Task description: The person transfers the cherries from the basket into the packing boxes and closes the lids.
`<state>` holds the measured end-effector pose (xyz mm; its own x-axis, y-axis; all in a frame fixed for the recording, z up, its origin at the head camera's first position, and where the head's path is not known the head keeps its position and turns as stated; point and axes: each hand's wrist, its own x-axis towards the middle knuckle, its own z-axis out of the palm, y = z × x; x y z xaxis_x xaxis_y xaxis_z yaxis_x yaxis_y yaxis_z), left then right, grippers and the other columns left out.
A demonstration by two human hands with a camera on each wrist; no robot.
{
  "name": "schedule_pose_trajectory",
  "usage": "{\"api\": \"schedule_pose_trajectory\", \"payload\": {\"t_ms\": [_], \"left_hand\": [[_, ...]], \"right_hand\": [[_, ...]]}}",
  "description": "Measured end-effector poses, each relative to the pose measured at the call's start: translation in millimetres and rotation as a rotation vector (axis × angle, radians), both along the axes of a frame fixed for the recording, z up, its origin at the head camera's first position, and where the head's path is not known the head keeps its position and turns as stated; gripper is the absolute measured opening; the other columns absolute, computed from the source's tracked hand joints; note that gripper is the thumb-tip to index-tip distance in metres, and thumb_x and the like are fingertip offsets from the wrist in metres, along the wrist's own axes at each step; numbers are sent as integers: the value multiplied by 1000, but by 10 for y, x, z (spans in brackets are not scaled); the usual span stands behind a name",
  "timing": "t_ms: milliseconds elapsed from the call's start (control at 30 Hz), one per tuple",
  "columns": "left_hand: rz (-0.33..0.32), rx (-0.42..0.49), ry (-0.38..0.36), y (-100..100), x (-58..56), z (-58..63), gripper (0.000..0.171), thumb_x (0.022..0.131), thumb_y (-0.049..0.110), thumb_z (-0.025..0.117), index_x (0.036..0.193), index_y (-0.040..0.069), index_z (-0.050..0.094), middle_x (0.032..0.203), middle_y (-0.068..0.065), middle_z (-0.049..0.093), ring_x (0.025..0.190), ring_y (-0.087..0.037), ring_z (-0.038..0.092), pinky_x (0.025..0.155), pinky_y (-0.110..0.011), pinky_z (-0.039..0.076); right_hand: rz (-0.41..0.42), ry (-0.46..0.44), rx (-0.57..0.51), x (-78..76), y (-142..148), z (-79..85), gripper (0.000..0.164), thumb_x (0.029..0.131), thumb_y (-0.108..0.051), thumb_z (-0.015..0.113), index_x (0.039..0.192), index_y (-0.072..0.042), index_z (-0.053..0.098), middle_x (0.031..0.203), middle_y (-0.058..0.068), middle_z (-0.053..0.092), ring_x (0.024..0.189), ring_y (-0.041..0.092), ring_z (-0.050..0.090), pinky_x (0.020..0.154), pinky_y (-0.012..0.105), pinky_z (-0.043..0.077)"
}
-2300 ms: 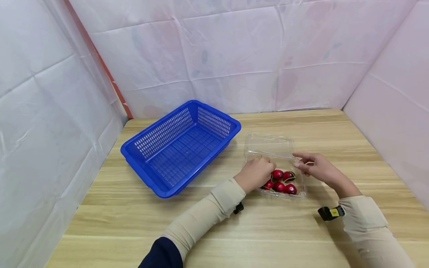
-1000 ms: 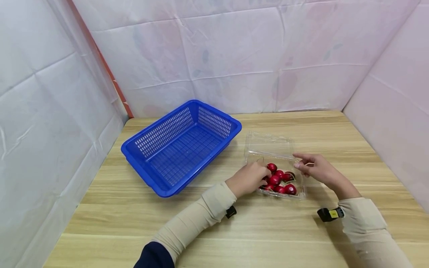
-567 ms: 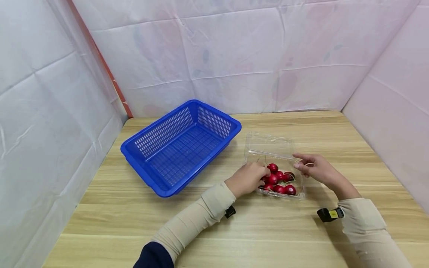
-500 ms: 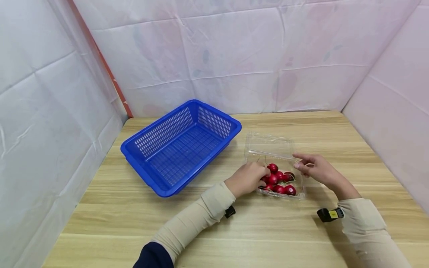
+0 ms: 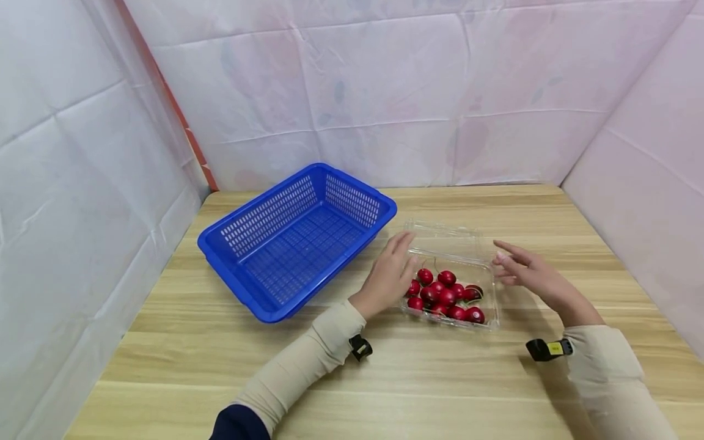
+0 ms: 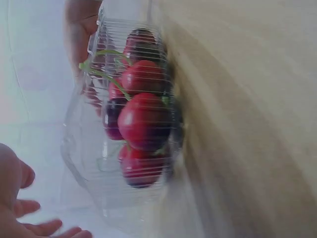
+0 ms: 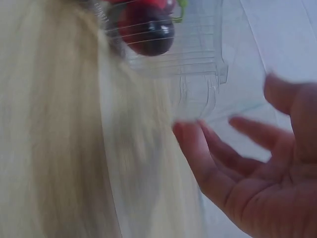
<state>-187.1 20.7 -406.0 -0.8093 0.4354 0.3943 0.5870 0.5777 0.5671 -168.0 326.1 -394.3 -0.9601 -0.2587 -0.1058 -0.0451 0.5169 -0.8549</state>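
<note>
A clear plastic clamshell box [image 5: 484, 327] sits on the table with its lid [image 5: 448, 241] folded back. Inside it lie several dark red cherries [image 5: 447, 297], some with thin green stems; the left wrist view shows these cherries [image 6: 143, 121] through the ribbed wall. At the box's left side my left hand [image 5: 387, 272] hovers with loosely extended fingers and holds nothing. Beside the opposite edge, my right hand [image 5: 528, 272] is raised with its fingers spread. In the right wrist view, fingertips of the right hand [image 7: 247, 168] are close to the box's corner.
A blue plastic basket [image 5: 258, 311] with slotted walls stands to the left of the box, with nothing in it. The wooden table [image 5: 429, 391] backs onto a pale fabric screen [image 5: 385, 91], with more fabric at both sides.
My left hand has let go among the cherries and drawn out leftward, its fingers now spread, uncovering more cherries. My right hand has shifted slightly right, away from the box edge.
</note>
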Motion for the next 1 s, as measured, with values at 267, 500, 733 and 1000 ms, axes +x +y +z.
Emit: {"api": "schedule_pose_trajectory", "payload": {"t_ms": [267, 500, 733, 1000], "left_hand": [[43, 39, -234, -58, -40, -127, 48, 103, 21, 34, 146, -2, 34, 146, -17, 42, 135, -29, 40, 111, -37, 32], [46, 32, -387, -4, 43, -135, 51, 101, 22, 30, 148, 3, 34, 144, -8, 46, 117, -24, 56, 103, -36, 42], [64, 33, -398, -20, 69, -148, 53, 101, 29, 25, 149, 7, 33, 143, -7, 48, 106, -22, 60, 103, -35, 41], [70, 54, -396, -106, 47, -109, 53, 99, 25, 27, 149, 8, 32, 136, -9, 56, 123, -24, 53, 106, -37, 38]], "right_hand": [[-42, -192, -327, -269, 139, -96, 75, 104, -37, 29, 146, 14, -7, 133, 26, 46, 97, -3, 60, 85, 17, 49], [207, -576, -904, -419, 289, -243, 52, 106, -28, 18, 149, -6, -1, 120, 6, 65, 112, 21, 61, 98, 32, 46], [265, -491, -1049, -437, 241, -263, 33, 106, -27, 17, 125, -20, 44, 126, 4, 62, 116, 18, 58, 98, 30, 46], [286, -50, -879, -399, 111, -94, 65, 102, -43, 6, 141, -11, 47, 125, -3, 56, 117, 9, 50, 94, 24, 43]]}}
